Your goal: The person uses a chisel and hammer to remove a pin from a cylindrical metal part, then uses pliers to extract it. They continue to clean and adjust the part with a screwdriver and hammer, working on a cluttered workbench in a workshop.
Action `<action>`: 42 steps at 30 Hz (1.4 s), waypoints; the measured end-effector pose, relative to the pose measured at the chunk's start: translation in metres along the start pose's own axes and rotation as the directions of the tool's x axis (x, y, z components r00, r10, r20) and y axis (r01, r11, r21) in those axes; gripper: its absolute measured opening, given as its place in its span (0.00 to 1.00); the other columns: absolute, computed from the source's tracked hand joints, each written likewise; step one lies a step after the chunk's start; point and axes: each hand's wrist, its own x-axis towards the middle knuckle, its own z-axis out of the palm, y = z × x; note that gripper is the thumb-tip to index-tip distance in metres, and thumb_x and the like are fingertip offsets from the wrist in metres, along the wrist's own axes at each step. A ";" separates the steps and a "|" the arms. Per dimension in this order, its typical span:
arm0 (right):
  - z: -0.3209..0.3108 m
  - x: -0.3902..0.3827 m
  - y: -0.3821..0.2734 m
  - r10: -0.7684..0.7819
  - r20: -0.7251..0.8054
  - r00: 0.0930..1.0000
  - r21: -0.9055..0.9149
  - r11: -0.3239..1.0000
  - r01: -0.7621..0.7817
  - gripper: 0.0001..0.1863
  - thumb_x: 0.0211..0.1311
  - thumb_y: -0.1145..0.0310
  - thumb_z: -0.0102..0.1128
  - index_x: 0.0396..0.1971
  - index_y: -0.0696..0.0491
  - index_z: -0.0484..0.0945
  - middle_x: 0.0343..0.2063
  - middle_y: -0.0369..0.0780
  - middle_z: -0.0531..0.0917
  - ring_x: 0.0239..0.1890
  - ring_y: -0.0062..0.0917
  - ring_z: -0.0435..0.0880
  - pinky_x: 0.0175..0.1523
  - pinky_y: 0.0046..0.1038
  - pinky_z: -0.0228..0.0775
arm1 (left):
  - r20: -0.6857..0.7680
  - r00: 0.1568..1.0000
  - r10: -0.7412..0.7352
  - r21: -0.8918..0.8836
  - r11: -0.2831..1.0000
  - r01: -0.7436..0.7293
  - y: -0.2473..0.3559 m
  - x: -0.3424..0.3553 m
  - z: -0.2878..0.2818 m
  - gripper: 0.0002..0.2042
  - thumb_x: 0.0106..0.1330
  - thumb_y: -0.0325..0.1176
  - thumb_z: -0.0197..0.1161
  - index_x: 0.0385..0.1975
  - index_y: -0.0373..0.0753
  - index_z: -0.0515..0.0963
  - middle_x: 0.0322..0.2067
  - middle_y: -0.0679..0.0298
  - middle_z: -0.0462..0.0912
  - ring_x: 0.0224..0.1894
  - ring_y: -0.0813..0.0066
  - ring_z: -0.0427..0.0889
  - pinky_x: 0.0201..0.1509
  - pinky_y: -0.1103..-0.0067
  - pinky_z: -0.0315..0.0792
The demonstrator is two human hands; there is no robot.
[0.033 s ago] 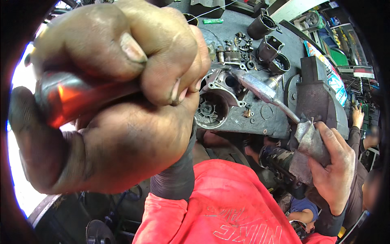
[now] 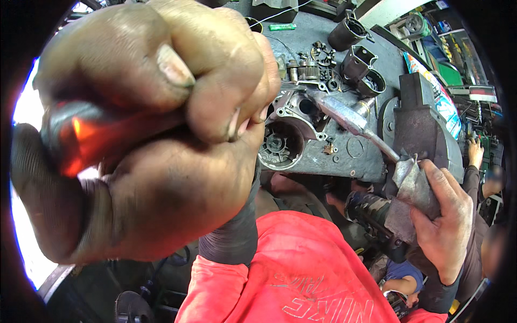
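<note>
My left hand (image 2: 177, 177) is raised very close to the head camera and fills the upper left. Its fingers curl round a shiny, dark cylindrical piece (image 2: 78, 134) with red-orange glints; most of that piece is hidden in the palm. At the right, my right hand (image 2: 444, 220) is closed on a folded grey rag (image 2: 409, 191). From the rag a thin rod runs up to a long grey metal tool head (image 2: 347, 116), beside an opened engine casing (image 2: 307, 121). Whether the rod's end is gripped inside the rag is hidden.
On the grey workbench (image 2: 344, 161) lie loose gears (image 2: 308, 71), rings and small parts. Dark cylinders (image 2: 346, 36) stand at the back. A heavy dark vise (image 2: 420, 126) rises near the right hand. Another person's hand (image 2: 475, 153) shows at the far right.
My left hand has shifted very slightly left, and its cylindrical piece with it. My right hand has moved a touch to the right with the rag. Both grips stay the same.
</note>
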 end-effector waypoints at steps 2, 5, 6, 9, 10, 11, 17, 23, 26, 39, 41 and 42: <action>0.001 0.002 0.002 0.009 -0.016 1.000 0.012 1.000 -0.009 0.38 0.35 0.82 0.73 0.57 0.63 0.81 0.34 0.51 0.80 0.36 0.53 0.83 0.42 0.43 0.75 | 0.050 0.999 0.002 -0.011 1.000 -0.002 -0.002 -0.001 -0.004 0.35 0.57 0.74 0.67 0.42 0.44 0.80 0.23 0.73 0.66 0.20 0.79 0.63 0.24 0.77 0.58; 0.002 0.002 0.002 -0.008 -0.011 1.000 0.013 1.000 0.008 0.38 0.36 0.82 0.73 0.57 0.63 0.81 0.34 0.52 0.79 0.36 0.53 0.83 0.42 0.43 0.75 | 0.027 0.999 -0.016 -0.020 1.000 0.016 -0.002 -0.004 -0.006 0.33 0.57 0.71 0.68 0.41 0.43 0.81 0.23 0.73 0.67 0.20 0.79 0.64 0.24 0.77 0.59; 0.002 0.002 0.002 -0.010 -0.013 1.000 -0.012 1.000 0.010 0.38 0.36 0.82 0.73 0.57 0.63 0.81 0.35 0.53 0.80 0.38 0.54 0.83 0.43 0.42 0.76 | 0.026 0.999 -0.031 0.019 0.999 0.030 0.002 -0.005 -0.007 0.31 0.59 0.70 0.67 0.40 0.43 0.81 0.22 0.73 0.67 0.20 0.79 0.64 0.24 0.77 0.59; 0.003 0.000 0.001 -0.022 -0.039 0.999 -0.077 0.997 0.019 0.37 0.35 0.82 0.74 0.57 0.62 0.82 0.37 0.52 0.82 0.39 0.53 0.85 0.45 0.40 0.77 | -0.029 0.999 -0.021 0.047 0.999 0.023 0.007 -0.010 -0.002 0.23 0.63 0.62 0.64 0.32 0.44 0.77 0.21 0.73 0.65 0.20 0.79 0.64 0.23 0.77 0.59; 0.004 0.000 0.001 0.002 -0.035 0.999 -0.059 0.998 -0.005 0.37 0.36 0.82 0.74 0.57 0.62 0.82 0.38 0.52 0.83 0.40 0.52 0.85 0.45 0.39 0.77 | 0.001 1.000 -0.015 0.034 0.999 0.015 0.007 -0.009 -0.002 0.22 0.63 0.61 0.64 0.30 0.45 0.75 0.21 0.73 0.65 0.19 0.79 0.64 0.23 0.77 0.59; 0.005 -0.001 0.000 -0.006 -0.046 0.999 -0.047 0.999 0.004 0.37 0.36 0.82 0.74 0.57 0.62 0.82 0.38 0.52 0.83 0.40 0.52 0.85 0.46 0.40 0.77 | -0.017 1.000 -0.018 0.046 0.999 0.019 0.008 -0.009 -0.001 0.21 0.62 0.59 0.64 0.27 0.47 0.73 0.20 0.72 0.65 0.19 0.79 0.64 0.23 0.77 0.59; 0.006 -0.010 0.002 0.040 -0.021 0.999 -0.038 0.998 -0.041 0.39 0.36 0.84 0.72 0.59 0.61 0.81 0.45 0.53 0.84 0.46 0.50 0.86 0.53 0.39 0.77 | -0.066 0.998 -0.021 0.085 0.996 0.026 0.011 -0.009 0.001 0.18 0.58 0.55 0.64 0.21 0.51 0.68 0.19 0.73 0.64 0.18 0.79 0.62 0.23 0.77 0.57; 0.004 -0.018 0.006 0.066 0.018 0.998 -0.079 0.995 -0.065 0.46 0.34 0.88 0.68 0.65 0.58 0.80 0.57 0.52 0.86 0.60 0.45 0.86 0.67 0.38 0.76 | -0.109 0.992 -0.056 -0.006 0.998 0.056 0.013 -0.009 -0.013 0.17 0.53 0.55 0.63 0.19 0.53 0.66 0.19 0.74 0.64 0.17 0.80 0.63 0.23 0.77 0.55; 0.005 -0.020 0.006 0.055 0.008 0.998 -0.104 0.993 -0.054 0.47 0.33 0.89 0.68 0.65 0.57 0.80 0.58 0.51 0.86 0.60 0.44 0.86 0.68 0.38 0.75 | -0.072 0.997 -0.030 0.056 0.998 0.034 0.015 -0.013 -0.016 0.17 0.53 0.55 0.62 0.19 0.53 0.66 0.18 0.74 0.64 0.17 0.80 0.62 0.22 0.76 0.55; 0.009 -0.025 0.006 0.074 -0.014 0.997 -0.217 0.973 -0.075 0.46 0.34 0.86 0.69 0.66 0.58 0.80 0.59 0.49 0.85 0.62 0.45 0.84 0.71 0.40 0.71 | -0.171 0.985 -0.003 0.159 0.987 0.030 0.022 -0.019 -0.002 0.18 0.51 0.55 0.62 0.17 0.53 0.63 0.16 0.73 0.62 0.15 0.80 0.59 0.21 0.75 0.51; 0.007 -0.025 0.006 0.088 0.009 0.996 -0.207 0.975 -0.084 0.46 0.34 0.86 0.70 0.66 0.58 0.80 0.60 0.49 0.85 0.63 0.45 0.83 0.72 0.40 0.70 | -0.224 0.975 0.009 0.144 0.989 0.024 0.022 -0.018 0.000 0.19 0.51 0.57 0.62 0.17 0.53 0.63 0.16 0.73 0.63 0.15 0.80 0.58 0.21 0.76 0.51; 0.005 -0.025 0.007 0.103 0.035 0.994 -0.188 0.978 -0.095 0.46 0.34 0.86 0.70 0.65 0.57 0.80 0.60 0.49 0.85 0.64 0.45 0.82 0.72 0.40 0.70 | -0.224 0.974 0.020 0.112 0.994 0.005 0.020 -0.015 -0.002 0.20 0.52 0.58 0.61 0.17 0.53 0.62 0.16 0.73 0.63 0.15 0.80 0.58 0.21 0.76 0.50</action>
